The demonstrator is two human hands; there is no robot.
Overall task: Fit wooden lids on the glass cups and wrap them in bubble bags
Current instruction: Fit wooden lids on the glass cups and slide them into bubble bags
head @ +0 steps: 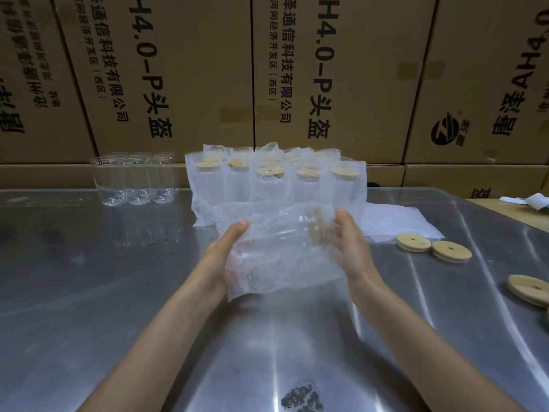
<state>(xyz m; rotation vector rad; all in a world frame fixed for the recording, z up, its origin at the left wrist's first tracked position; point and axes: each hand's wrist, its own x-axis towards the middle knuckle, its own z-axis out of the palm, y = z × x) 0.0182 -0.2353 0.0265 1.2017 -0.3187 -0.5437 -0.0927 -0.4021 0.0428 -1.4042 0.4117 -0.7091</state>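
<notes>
Both of your hands are raised above the metal table (89, 292), holding one bubble bag (276, 257) between them. Your left hand (225, 248) grips the bag's left side, thumb on top and fingers hidden underneath. Your right hand (350, 242) grips the right side, fingers curled round the bag's far end. Inside the bag a glass cup (285, 230) lies on its side, its wooden lid (316, 233) showing dimly through the plastic beside your right hand. Behind the bag, a group of wrapped cups (273, 179) stands upright on the table, each with a lid on and the bag mouth open above it. To the left of that group, well apart, bare cups (135, 179) stand in a cluster without lids. A flat stack of spare bags (392, 224) lies to the right of the wrapped group. Loose lids (433, 246) rest on the table to your right, two of them touching, another at the frame's right edge. Printed cardboard boxes (208, 69) form a wall behind the table
</notes>
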